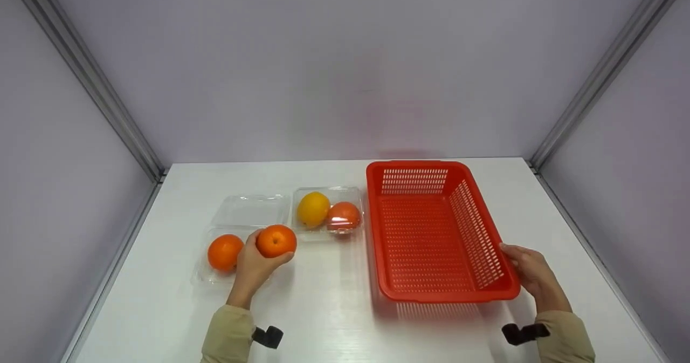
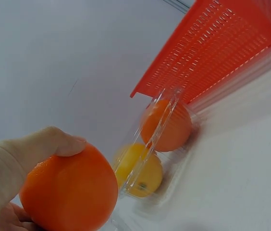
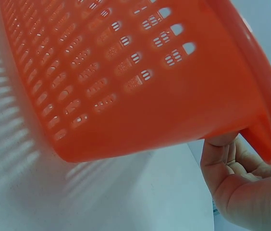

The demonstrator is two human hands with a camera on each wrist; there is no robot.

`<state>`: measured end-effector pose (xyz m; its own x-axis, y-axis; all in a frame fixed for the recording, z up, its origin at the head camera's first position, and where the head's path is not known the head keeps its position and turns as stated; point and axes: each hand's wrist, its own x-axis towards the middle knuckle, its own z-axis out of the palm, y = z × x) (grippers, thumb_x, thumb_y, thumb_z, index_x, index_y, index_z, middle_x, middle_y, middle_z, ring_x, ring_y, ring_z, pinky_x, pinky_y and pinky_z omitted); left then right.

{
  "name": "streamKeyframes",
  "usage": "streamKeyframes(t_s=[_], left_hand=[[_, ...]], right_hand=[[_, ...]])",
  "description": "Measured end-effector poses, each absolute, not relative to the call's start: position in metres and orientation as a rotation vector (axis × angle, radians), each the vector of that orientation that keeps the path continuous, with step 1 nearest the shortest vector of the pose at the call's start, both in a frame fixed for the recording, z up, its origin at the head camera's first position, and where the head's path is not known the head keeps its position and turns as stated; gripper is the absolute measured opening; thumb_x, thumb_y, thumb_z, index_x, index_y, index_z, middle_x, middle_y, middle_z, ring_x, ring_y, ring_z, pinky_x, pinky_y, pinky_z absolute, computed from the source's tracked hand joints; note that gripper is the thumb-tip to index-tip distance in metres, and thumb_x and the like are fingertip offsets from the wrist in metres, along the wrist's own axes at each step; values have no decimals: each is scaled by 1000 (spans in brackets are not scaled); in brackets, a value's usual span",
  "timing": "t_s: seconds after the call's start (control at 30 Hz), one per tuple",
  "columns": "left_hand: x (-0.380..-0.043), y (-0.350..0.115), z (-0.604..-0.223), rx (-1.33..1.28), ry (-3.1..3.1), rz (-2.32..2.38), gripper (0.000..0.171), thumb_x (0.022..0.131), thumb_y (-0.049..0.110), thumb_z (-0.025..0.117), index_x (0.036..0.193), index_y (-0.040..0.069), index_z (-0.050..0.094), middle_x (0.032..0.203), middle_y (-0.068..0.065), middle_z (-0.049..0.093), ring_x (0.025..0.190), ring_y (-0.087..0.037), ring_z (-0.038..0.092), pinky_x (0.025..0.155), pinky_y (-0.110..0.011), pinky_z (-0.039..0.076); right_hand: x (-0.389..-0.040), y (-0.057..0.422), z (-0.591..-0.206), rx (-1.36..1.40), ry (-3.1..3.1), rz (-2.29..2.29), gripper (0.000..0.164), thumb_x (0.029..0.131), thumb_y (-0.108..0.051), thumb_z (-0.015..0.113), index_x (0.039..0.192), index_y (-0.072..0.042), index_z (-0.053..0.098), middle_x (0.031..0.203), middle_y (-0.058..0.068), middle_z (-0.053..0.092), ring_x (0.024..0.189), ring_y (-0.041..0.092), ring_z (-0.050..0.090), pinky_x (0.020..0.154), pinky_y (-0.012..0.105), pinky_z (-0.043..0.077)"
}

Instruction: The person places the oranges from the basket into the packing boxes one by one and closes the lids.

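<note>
My left hand point(image 1: 253, 266) holds an orange point(image 1: 276, 240) up near the right edge of an open clear plastic box; in the left wrist view the thumb lies over the fruit's top. A second orange point(image 1: 225, 252) sits in that box point(image 1: 250, 212), whose lid is folded back. To the right, a clear box point(image 1: 339, 193) contains a yellow fruit point(image 1: 313, 209) and a reddish-orange fruit point(image 1: 344, 216). With curled fingers my right hand point(image 1: 531, 271) grips the right rim of a red perforated basket point(image 1: 426, 244), near its front corner. Nothing lies inside the basket.
Everything is on a white table point(image 1: 323, 320). Pale walls point(image 1: 345, 72) enclose it at the back and on both sides, with grey metal rails point(image 1: 102, 88) along the corners.
</note>
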<state>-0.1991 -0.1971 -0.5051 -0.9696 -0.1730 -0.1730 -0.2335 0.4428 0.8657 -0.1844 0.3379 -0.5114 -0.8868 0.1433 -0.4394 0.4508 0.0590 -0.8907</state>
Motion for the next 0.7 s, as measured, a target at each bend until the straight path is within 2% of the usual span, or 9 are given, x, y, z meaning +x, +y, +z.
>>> streamKeyframes(t_s=[0.2,0.4,0.7], left_hand=[[-199,-202,-508,-389,2619,1595,84,77,24,78,144,0,33,143,-22,45,125,-36,46,113,-55,38],[-201,-205,-511,-411,2622,1595,81,78,22,77,143,0,33,144,-22,44,127,-36,45,115,-55,35],[-199,-210,-514,-431,2618,1622,82,79,21,75,144,-2,31,144,-24,42,127,-37,43,115,-56,34]], right_hand=[[-184,338,-512,614,2092,-1920,62,91,-41,62,134,1,48,85,-13,67,81,4,65,75,22,57],[-185,338,-512,617,2085,-1918,67,92,-40,61,138,4,41,85,-13,66,81,4,64,75,22,57],[-184,339,-512,567,2077,-1944,60,94,-38,58,137,3,44,86,-13,67,83,4,66,76,22,58]])
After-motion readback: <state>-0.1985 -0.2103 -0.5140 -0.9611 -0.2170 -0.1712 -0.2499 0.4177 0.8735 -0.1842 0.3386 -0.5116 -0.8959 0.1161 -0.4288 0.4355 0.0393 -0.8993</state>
